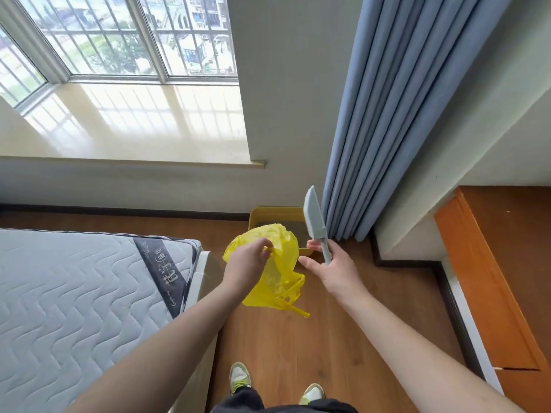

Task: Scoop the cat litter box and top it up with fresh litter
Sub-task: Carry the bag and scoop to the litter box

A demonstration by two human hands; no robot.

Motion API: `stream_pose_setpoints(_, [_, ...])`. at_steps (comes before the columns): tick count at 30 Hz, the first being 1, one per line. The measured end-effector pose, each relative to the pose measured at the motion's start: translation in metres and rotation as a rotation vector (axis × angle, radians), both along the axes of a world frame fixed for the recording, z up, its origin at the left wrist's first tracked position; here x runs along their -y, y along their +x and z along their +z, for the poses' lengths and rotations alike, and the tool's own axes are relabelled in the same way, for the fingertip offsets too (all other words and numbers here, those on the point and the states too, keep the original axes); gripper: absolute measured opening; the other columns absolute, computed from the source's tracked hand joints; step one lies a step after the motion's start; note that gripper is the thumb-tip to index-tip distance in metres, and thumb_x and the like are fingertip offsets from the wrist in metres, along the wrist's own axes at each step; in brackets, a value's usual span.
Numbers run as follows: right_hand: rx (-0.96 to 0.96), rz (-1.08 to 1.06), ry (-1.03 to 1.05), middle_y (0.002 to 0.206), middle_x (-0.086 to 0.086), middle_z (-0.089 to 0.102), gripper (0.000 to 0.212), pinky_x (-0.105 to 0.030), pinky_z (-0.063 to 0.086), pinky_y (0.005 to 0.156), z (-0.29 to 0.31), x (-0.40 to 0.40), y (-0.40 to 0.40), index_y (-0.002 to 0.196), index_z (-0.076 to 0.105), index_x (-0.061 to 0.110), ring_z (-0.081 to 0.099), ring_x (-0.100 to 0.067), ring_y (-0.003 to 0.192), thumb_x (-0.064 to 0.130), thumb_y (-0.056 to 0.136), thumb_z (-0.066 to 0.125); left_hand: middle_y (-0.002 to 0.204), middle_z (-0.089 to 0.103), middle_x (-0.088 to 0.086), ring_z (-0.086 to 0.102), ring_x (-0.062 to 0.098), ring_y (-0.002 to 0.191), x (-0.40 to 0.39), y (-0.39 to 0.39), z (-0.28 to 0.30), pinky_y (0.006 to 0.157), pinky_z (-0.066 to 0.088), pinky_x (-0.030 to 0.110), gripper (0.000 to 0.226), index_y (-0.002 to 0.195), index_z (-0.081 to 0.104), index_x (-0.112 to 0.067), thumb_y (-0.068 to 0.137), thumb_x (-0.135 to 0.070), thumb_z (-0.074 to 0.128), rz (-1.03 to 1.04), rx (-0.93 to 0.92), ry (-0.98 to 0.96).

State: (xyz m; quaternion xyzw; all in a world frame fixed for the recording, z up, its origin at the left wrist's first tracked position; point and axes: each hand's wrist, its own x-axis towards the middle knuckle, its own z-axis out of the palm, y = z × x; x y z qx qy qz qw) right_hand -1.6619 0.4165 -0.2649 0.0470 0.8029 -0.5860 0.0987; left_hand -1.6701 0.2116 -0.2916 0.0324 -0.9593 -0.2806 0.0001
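- Here, the left hand (247, 260) pinches a yellow plastic bag (280, 272) by its handle.
- Right hand (334, 269) grips a grey scoop (315, 222), blade toward twelve o'clock.
- Yellow litter box (275, 217) sits on the floor at twelve o'clock, beside the curtain (396, 114).

Plastics, cloth and wood-look surfaces

A thin, glossy, crinkled plastic bag (274, 263) and a matt grey plastic scoop (314, 223) are seen; the mattress (74, 293) is quilted cloth, the floor (298, 347) smooth wood-grain.

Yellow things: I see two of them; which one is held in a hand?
The yellow plastic bag, pinched by the left hand. The yellow litter box sits on the floor by the curtain, untouched.
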Motion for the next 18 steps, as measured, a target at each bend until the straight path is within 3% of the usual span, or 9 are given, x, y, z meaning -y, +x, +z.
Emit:
stream_pose_setpoints(3, [0.112, -0.024, -0.045, 0.108, 0.014, 0.066, 0.04, -0.018, 0.045, 0.082, -0.011, 0.035, 0.006, 0.106, 0.065, 0.026, 0.06, -0.001, 0.1, 0.027, 0.071, 0.084, 0.091, 0.071, 0.001, 0.064, 0.022, 0.088, 0.004, -0.001, 0.004, 0.063, 0.04, 0.03, 0.019, 0.104, 0.066, -0.021, 0.094, -0.036, 0.058, 0.055, -0.019, 0.041])
stream_pose_setpoints(6, [0.171, -0.088, 0.024, 0.102, 0.012, 0.066, 0.039, -0.022, 0.043, 0.076, -0.023, 0.062, 0.009, 0.106, 0.065, 0.025, 0.06, -0.007, 0.093, 0.027, 0.072, 0.084, 0.087, 0.068, -0.002, 0.061, 0.019, 0.083, 0.013, -0.002, 0.007, 0.062, 0.037, 0.028, 0.021, 0.095, 0.064, -0.021, 0.094, -0.041, 0.057, 0.121, -0.01, 0.1])
stream_pose_setpoints(9, [0.175, -0.147, 0.184, 0.091, 0.001, 0.069, 0.025, -0.029, 0.044, 0.069, -0.029, 0.079, 0.005, 0.098, 0.068, 0.019, 0.062, -0.02, 0.086, 0.029, 0.078, 0.078, 0.084, 0.065, -0.002, 0.059, 0.022, 0.08, 0.024, -0.005, 0.008, 0.063, 0.042, 0.033, 0.022, 0.088, 0.058, -0.019, 0.095, -0.039, 0.054, 0.051, -0.014, 0.121])
stream_pose_setpoints(11, [0.147, -0.191, 0.247, 0.081, -0.005, 0.068, 0.017, -0.034, 0.045, 0.067, -0.028, 0.085, 0.0, 0.088, 0.067, 0.016, 0.061, -0.026, 0.079, 0.032, 0.084, 0.071, 0.079, 0.058, -0.001, 0.055, 0.025, 0.078, 0.032, -0.008, 0.007, 0.06, 0.036, 0.034, 0.026, 0.084, 0.05, -0.016, 0.097, -0.038, 0.05, 0.009, -0.008, 0.115])
stream_pose_setpoints(15, [0.001, -0.232, 0.298, 0.075, 0.002, 0.064, 0.013, -0.029, 0.04, 0.062, -0.017, 0.088, -0.006, 0.084, 0.061, 0.019, 0.058, -0.021, 0.073, 0.031, 0.089, 0.063, 0.087, 0.058, 0.001, 0.055, 0.026, 0.081, 0.058, -0.011, 0.0, 0.064, 0.034, 0.035, 0.028, 0.087, 0.045, -0.017, 0.095, -0.043, 0.052, -0.187, -0.069, -0.11])
stream_pose_setpoints(18, [-0.048, -0.195, 0.383, 0.068, 0.009, 0.056, 0.013, -0.027, 0.035, 0.055, -0.007, 0.083, -0.011, 0.081, 0.056, 0.025, 0.052, -0.013, 0.067, 0.029, 0.086, 0.066, 0.093, 0.059, -0.001, 0.058, 0.025, 0.089, 0.081, -0.017, -0.01, 0.075, 0.042, 0.037, 0.012, 0.095, 0.052, -0.018, 0.09, -0.027, 0.058, -0.285, -0.087, -0.233])
